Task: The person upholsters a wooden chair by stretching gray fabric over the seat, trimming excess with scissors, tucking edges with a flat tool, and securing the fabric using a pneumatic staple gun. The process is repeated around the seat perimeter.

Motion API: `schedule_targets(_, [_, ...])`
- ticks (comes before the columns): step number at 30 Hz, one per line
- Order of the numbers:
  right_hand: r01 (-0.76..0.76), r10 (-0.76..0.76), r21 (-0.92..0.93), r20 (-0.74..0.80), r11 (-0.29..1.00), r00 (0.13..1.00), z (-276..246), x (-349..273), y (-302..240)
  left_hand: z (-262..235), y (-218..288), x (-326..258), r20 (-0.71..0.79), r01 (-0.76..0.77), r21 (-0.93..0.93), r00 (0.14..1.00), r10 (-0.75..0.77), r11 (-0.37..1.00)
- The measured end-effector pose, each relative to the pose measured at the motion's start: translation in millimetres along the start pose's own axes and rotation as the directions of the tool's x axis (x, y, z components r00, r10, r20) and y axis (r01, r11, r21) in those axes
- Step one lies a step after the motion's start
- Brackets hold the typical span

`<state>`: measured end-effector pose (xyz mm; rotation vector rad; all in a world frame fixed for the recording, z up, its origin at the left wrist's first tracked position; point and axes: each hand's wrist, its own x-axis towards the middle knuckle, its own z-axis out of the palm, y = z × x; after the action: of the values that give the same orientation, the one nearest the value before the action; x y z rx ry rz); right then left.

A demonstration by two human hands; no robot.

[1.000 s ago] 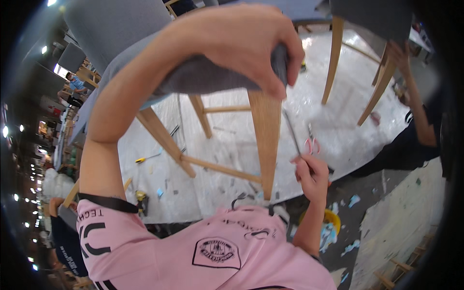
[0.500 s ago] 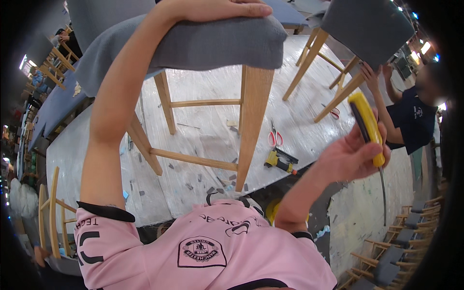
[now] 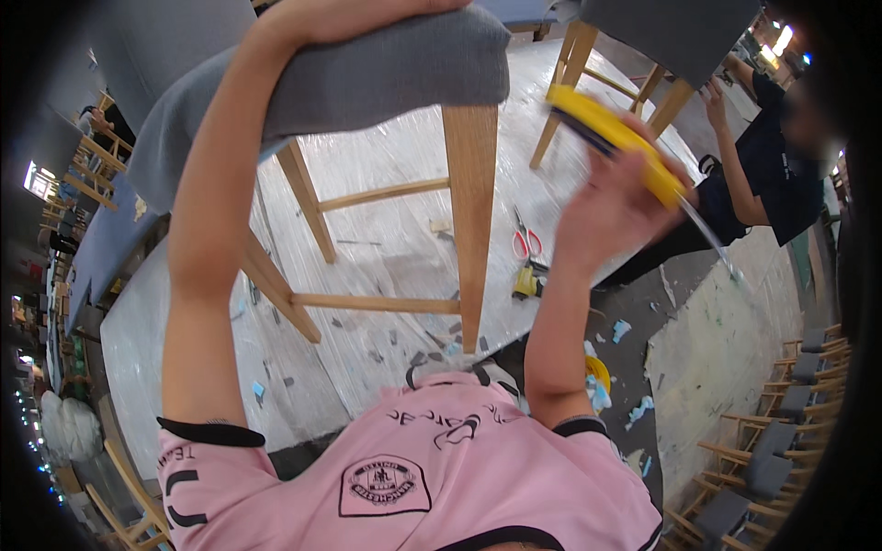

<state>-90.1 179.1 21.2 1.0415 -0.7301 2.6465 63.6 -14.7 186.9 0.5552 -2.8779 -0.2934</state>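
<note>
Nearest, pink jersey chest (image 3: 413,477). Right hand (image 3: 611,207) wrapped around a yellow-handled cutter with a thin blade (image 3: 625,147), raised just beside the pale wooden front chair leg (image 3: 471,220). Left hand (image 3: 358,11) rests on top of the grey upholstered chair seat (image 3: 367,69), steadying it; finger spread cannot be told. Step looks like trimming wrap off the chair; next needs blade brought to the leg. On the plastic-covered table (image 3: 386,248): one red-handled scissors (image 3: 525,241). Far: one person in dark top (image 3: 772,174), second grey chair (image 3: 671,32).

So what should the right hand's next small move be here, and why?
Probably bring the yellow tool in the right hand down toward the wooden chair leg. The tool is raised clear of it, while the left hand grips the grey seat.
</note>
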Motion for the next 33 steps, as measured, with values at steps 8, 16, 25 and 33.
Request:
schedule_targets(8, [0.108, -0.103, -0.018, 0.19, 0.994, 0.976, -1.6, -0.9, 11.9, 1.6, -1.4, 12.8, -0.039, -0.015, -0.088, 0.999, 0.012, 0.996])
schedule_targets(16, [-0.322, 0.303, 0.141, 0.144, 0.936, 0.942, -18.9, -13.3, 41.4, 8.7, 8.9, 7.3, -0.212, -0.273, 0.109, 0.933, 0.291, 0.956])
schedule_targets(25, [-0.76, 0.714, 0.234, 0.262, 0.606, 0.649, -36.0, -7.5, 45.9, 43.8, 74.9, -13.6, -0.222, -0.022, 0.447, 0.966, 0.135, 0.894])
schedule_targets(33, [-0.851, 0.61, -0.045, 0.717, 0.524, 0.338, -7.9, 33.7, 91.5, 41.4, 83.9, -12.1, -0.19, 0.118, 0.419, 0.981, -0.04, 0.9])
